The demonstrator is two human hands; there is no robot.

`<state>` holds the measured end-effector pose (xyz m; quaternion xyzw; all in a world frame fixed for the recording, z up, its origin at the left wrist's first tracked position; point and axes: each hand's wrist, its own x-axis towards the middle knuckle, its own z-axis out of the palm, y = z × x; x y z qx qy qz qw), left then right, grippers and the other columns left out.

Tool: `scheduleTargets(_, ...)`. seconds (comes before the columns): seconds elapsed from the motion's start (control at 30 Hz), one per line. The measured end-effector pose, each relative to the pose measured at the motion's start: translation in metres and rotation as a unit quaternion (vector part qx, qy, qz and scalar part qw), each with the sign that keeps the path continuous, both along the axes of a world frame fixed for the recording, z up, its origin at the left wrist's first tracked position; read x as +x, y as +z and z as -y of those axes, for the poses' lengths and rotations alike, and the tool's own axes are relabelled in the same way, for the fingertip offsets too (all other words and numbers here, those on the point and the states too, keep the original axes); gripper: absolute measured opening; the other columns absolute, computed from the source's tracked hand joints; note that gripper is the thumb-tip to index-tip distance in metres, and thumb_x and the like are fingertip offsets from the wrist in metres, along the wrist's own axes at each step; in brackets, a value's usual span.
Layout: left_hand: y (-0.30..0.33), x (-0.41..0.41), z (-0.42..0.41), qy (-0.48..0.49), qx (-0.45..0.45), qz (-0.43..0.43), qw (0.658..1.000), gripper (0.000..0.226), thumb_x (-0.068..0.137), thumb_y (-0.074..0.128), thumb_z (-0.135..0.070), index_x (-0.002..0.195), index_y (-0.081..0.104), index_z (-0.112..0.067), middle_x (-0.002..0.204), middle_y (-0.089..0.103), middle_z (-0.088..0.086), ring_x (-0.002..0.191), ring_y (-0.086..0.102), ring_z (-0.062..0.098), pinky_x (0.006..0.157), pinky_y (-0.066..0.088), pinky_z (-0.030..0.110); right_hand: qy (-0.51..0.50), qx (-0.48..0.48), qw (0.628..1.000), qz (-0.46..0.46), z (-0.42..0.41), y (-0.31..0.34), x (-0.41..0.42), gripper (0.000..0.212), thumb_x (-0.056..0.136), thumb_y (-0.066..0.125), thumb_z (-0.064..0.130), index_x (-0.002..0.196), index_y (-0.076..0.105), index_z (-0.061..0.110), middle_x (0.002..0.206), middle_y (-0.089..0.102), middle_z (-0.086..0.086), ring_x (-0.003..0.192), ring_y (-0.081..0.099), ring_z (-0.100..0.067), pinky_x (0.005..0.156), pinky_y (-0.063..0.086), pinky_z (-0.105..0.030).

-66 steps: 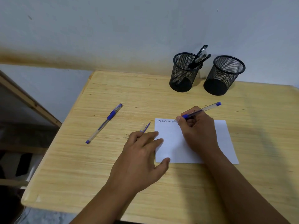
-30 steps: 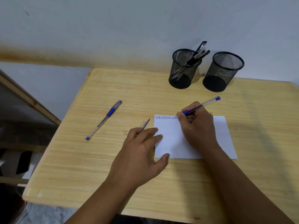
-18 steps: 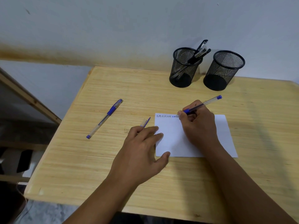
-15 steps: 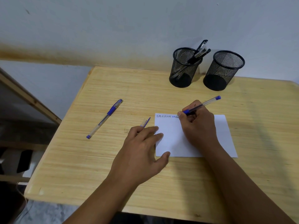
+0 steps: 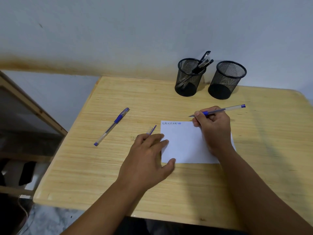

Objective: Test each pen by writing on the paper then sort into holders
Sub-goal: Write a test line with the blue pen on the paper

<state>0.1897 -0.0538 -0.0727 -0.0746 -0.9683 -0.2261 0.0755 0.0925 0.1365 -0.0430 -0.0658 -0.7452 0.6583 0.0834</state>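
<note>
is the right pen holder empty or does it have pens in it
Empty, as far as the view shows: the right holder has nothing sticking above its rim, and only its dark base shows through the mesh. The left holder has pens.

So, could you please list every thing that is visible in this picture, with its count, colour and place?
Table: one, light wood, against the wall.
Paper: one, white, on the table in the middle, with a short line of writing at its top left.
Pen in hand: one, clear with blue parts, uncapped, tip lifted just beyond the paper's top edge.
Pen cap: one, clear and blue, held beside the paper's left edge.
Capped pen: one, clear and blue, lying on the table at the left.
Left holder: one, black mesh, at the back, with dark pens inside.
Right holder: one, black mesh, beside it, apparently empty.
Left hand: holds the cap, thumb on the paper.
Right hand: grips the pen.
</note>
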Motion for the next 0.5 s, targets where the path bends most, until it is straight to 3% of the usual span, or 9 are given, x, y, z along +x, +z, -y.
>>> scheduleTargets(0.17,0.000,0.000,0.001,-0.016,-0.021,0.000,1.000,0.057,0.082,0.054,-0.060,0.128,0.062,-0.028,0.140,0.053,-0.012,0.128,0.032,0.016,0.101,0.026,0.019,0.003,-0.010,1.000,-0.006,-0.007,0.013,0.001,0.005,0.091,0.065,0.004,0.091,0.061,0.002,0.074,0.069,-0.007,0.065,0.068,-0.011,0.068,0.059,-0.025)
scheduleTargets(0.37,0.005,0.004,0.000,-0.032,-0.015,-0.046,0.998,0.048,0.082,0.061,-0.052,0.113,0.071,-0.018,0.131,0.064,0.002,0.120,0.038,0.014,0.104,0.022,0.017,0.022,-0.014,0.999,-0.030,0.002,0.024,0.024,0.012,0.091,0.065,0.001,0.095,0.060,-0.008,0.074,0.071,-0.003,0.068,0.070,-0.009,0.069,0.057,-0.018)
scheduleTargets(0.5,0.012,0.010,0.000,-0.011,0.011,-0.031,0.999,0.050,0.083,0.065,-0.055,0.120,0.067,-0.020,0.140,0.056,-0.006,0.127,0.040,0.010,0.101,0.030,0.020,0.038,-0.008,0.999,-0.031,0.005,0.033,0.040,0.008,0.090,0.067,0.005,0.092,0.063,-0.001,0.078,0.073,-0.004,0.072,0.072,-0.012,0.072,0.059,-0.019)
